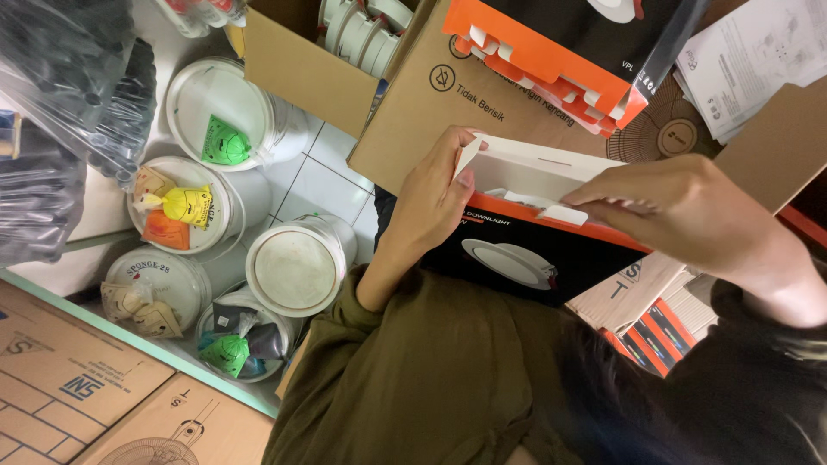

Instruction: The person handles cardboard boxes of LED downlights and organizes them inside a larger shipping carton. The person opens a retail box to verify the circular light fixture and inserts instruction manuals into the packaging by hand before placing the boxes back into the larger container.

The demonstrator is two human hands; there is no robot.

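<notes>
Centrally: one black-and-orange downlight carton [525, 250], lid end open, held between both hands above the lap of the olive-sleeved wearer. Left hand [435, 202] curled around the carton's left end, thumb on the raised white flap [534, 164]. Right hand [680, 211] lies across the right end, fingers closed on a white tuck tab [564, 213] at the opening. Long axis runs left to right, hand to hand; the opening sits nearer the right fingertips. Adjacent: brown cardboard box [431, 112] behind; white lidded pails [297, 269] on the tiled floor to the left; stacked matching cartons [655, 331] lower right.
</notes>
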